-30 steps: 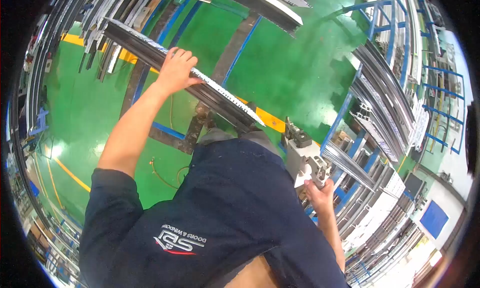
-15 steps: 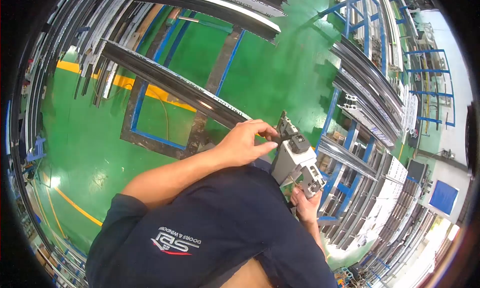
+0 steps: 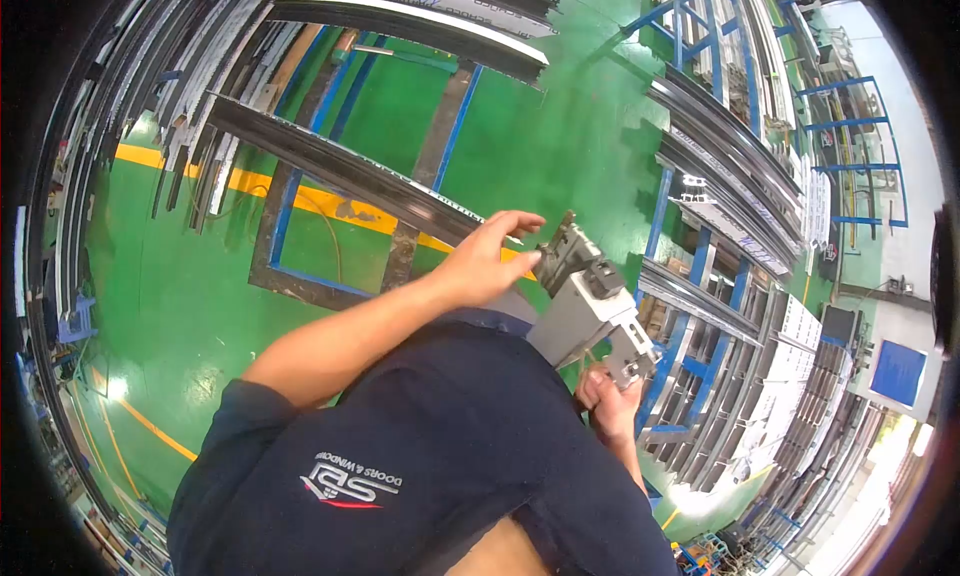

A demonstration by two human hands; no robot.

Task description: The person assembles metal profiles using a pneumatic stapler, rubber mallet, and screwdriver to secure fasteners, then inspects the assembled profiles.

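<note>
A grey and black metal device (image 3: pixel 585 311), boxy with a toothed-looking dark plate along its upper side, is held up in front of my torso. My left hand (image 3: pixel 492 261) is beside its upper left edge, fingers spread apart, with the thumb tip close to the dark plate; whether the thumb touches it I cannot tell. Around the device's lower right end my right hand (image 3: pixel 610 401) is closed, its fingers partly hidden by the metal.
Long dark profiles (image 3: pixel 340 161) lie across a blue and black frame (image 3: pixel 270 236) on the left. More profiles (image 3: pixel 740 156) rest on blue racks at the right. The green floor (image 3: pixel 180 326) has yellow lines, and a thin cable runs over it.
My left hand's fingers have spread and lifted off the upper part of the device. The device has shifted slightly and turned a little, with my right hand still around its lower end.
</note>
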